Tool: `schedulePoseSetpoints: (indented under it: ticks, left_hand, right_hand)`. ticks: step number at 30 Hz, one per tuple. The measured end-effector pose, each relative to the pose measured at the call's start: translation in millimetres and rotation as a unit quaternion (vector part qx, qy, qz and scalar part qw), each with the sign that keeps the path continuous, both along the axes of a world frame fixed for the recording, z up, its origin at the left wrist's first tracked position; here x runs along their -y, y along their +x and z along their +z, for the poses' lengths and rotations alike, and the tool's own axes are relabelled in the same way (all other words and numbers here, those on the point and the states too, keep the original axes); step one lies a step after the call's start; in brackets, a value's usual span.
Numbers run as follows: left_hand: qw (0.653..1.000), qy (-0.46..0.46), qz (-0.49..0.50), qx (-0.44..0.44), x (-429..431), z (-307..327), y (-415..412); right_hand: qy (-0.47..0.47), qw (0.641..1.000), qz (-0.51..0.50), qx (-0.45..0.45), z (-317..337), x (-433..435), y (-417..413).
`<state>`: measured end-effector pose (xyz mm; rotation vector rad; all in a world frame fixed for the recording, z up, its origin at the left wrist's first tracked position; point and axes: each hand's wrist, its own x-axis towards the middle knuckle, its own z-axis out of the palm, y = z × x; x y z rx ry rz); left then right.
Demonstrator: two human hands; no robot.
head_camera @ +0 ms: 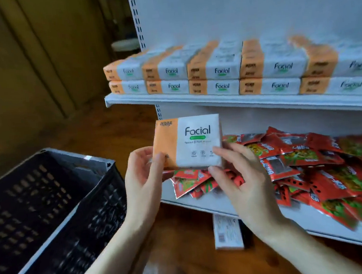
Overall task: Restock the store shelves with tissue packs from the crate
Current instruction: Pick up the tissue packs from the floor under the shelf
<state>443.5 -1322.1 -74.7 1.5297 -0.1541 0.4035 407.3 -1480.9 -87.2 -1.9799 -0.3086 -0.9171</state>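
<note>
I hold one orange-and-white "Facial" tissue pack (190,141) upright in front of the lower shelf. My left hand (145,180) grips its orange left side and my right hand (240,175) grips its lower right corner. The upper white shelf (216,100) carries a row of the same tissue packs (220,72) stacked two high, their labels facing out. The black slatted crate (49,206) stands at the lower left on the floor; I see no packs inside it.
The lower shelf (205,203) holds a heap of red snack sachets (313,167). A white box (227,232) lies on the wooden floor under that shelf. A brown wall stands behind the crate.
</note>
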Motion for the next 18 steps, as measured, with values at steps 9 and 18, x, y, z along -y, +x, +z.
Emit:
schedulePoseSetpoints:
  ticks: [9,18]
  left_hand:
    - [0.981,0.099,-0.04,0.163,-6,81,86]
    - [0.977,0.112,-0.067,0.168,-51,164,232]
  right_hand:
    - [0.025,0.996,-0.039,0.073,71,-5,78]
    - [0.024,0.996,-0.08,0.018,160,-50,195]
